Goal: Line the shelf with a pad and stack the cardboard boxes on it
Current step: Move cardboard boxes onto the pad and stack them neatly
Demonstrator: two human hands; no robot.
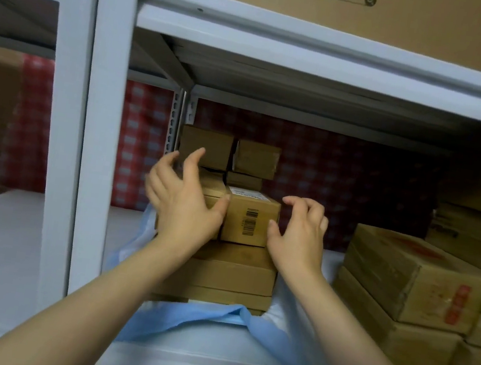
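On the crumpled blue pad [184,312], rectangular cardboard boxes [249,222] sit stacked.

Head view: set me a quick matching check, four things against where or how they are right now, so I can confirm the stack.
1 blue pad
2 barcode box
3 left hand
4 red-printed carton

A right of the stack
B white label on top
C beneath the stack
D fingers spread

Pairs: 1-C, 2-B, 3-D, 4-A.
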